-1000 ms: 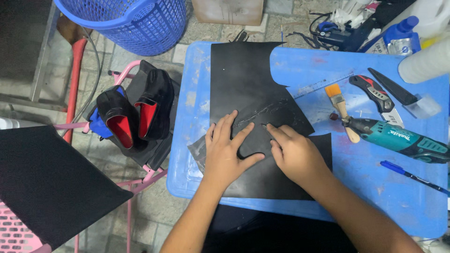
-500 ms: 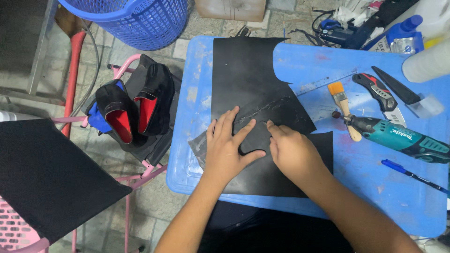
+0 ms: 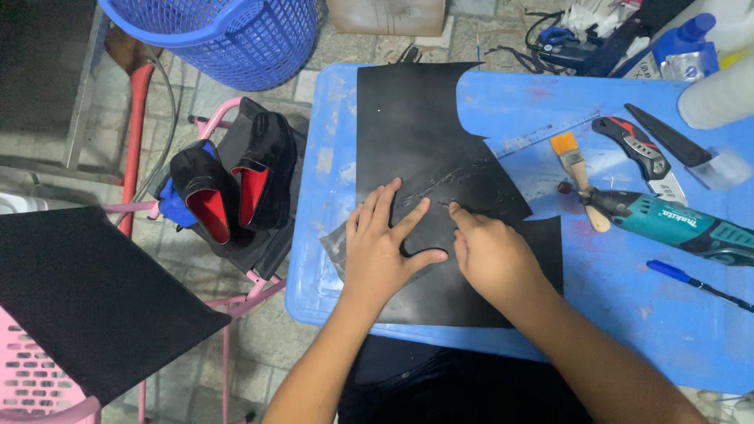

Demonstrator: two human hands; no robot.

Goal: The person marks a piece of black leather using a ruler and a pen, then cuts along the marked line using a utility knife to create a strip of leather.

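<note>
Left hand flat, fingers spread, pressing the black sheet near the front-left edge of the blue table. Right hand curled, index tip on the sheet's scored line. Brush and teal rotary tool lie right of the sheet.

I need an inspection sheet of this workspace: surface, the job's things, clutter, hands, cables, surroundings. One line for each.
Surface: blue table, scuffed and stained.
Job's things: black sheet flat on the table, a smaller black piece on top, with a scratched line.
Clutter: brush, rotary tool, knife, pen, bottles at far right.
Hands: left hand pressed flat with fingers spread; right hand beside it, forefinger at the line.
Cables: tangle at the far table edge.
Surroundings: blue basket, black shoes on a pink stool, tiled floor.
</note>
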